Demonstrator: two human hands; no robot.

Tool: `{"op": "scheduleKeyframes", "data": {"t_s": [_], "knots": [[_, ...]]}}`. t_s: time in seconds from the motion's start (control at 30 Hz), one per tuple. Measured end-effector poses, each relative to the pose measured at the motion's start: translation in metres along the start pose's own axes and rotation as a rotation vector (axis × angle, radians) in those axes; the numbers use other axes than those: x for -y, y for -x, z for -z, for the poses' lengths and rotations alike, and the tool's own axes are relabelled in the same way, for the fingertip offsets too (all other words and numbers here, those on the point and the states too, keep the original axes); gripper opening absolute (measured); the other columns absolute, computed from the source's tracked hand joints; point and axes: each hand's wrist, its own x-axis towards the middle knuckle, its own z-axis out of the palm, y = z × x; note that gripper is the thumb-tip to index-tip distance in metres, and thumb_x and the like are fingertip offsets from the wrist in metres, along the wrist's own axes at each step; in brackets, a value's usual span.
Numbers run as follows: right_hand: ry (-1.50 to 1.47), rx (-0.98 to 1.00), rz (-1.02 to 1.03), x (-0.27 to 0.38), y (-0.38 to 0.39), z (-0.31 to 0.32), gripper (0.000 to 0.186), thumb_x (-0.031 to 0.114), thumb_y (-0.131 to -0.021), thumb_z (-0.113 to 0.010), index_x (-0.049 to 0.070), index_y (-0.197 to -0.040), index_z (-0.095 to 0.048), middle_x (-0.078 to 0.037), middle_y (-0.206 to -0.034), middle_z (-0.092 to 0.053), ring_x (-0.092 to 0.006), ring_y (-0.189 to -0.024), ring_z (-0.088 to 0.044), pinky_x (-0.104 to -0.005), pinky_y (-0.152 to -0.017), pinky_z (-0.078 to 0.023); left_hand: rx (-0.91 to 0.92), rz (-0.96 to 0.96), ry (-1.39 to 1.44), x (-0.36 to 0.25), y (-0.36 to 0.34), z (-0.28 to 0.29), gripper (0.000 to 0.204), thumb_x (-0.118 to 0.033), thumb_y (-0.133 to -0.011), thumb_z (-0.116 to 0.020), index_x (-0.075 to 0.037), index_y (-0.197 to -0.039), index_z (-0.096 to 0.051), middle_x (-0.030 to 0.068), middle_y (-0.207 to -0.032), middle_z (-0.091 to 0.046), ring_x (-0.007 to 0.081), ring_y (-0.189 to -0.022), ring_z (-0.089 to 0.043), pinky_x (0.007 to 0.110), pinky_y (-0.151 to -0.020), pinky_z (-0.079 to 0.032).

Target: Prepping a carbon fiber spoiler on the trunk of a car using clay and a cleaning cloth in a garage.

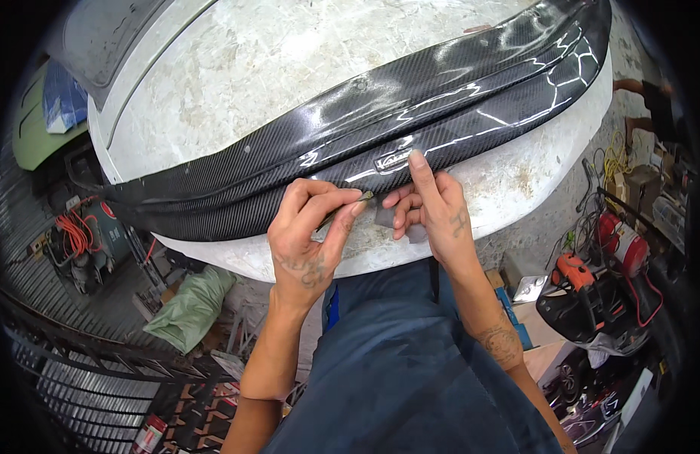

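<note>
A glossy black carbon-fibre panel [501, 83] with raised ridges lies across a white, worn curved board [206, 68]. On the panel's lower section is a small badge [388, 162]. My left hand [304, 231] pinches a small dark piece [366, 195] at the panel's near edge. My right hand [440, 216] has its thumb over the badge's right end; its other fingers curl below the edge around a thin grey piece [385, 217], partly hidden by them.
At left are a green panel [36, 129], a machine with orange hose [81, 242] and a green bag [187, 310]. At right are a red cylinder [622, 242], an orange tool [580, 284], cables and boxes. Part of another person [637, 125] shows at far right.
</note>
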Motion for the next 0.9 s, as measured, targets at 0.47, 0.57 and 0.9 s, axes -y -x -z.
{"op": "scheduleKeyframes", "data": {"t_s": [0.47, 0.57, 0.9], "knots": [[0.069, -0.185, 0.078, -0.003, -0.007, -0.017, 0.062, 0.05, -0.101, -0.073, -0.003, -0.069, -0.071, -0.012, -0.058, -0.066, -0.0142, -0.044, -0.059, -0.0284, -0.044, -0.048, 0.24, -0.404, -0.3, 0.015, -0.024, -0.002, 0.032, 0.003, -0.081, -0.085, -0.003, -0.112, -0.079, 0.0097, -0.096, -0.066, 0.0252, -0.085, -0.064, 0.036, -0.073, -0.054], [0.027, -0.206, 0.103, -0.006, -0.009, -0.018, 0.06, 0.048, -0.099, -0.076, -0.004, -0.069, -0.071, -0.01, -0.056, -0.065, -0.0143, -0.044, -0.059, -0.0287, -0.043, -0.047, 0.333, -0.476, -0.348, 0.014, -0.028, 0.003, 0.035, 0.006, -0.083, -0.082, -0.002, -0.116, -0.078, 0.0113, -0.099, -0.066, 0.0258, -0.087, -0.065, 0.037, -0.074, -0.055], [-0.008, -0.255, 0.114, -0.007, -0.011, -0.021, 0.053, 0.043, -0.097, -0.079, -0.004, -0.071, -0.071, -0.01, -0.057, -0.065, -0.0147, -0.044, -0.061, -0.0287, -0.042, -0.048, 0.542, -0.634, -0.377, 0.012, -0.043, 0.01, 0.044, 0.006, -0.083, -0.067, 0.013, -0.126, -0.066, 0.0173, -0.107, -0.06, 0.0314, -0.094, -0.061, 0.04, -0.084, -0.054]]}}
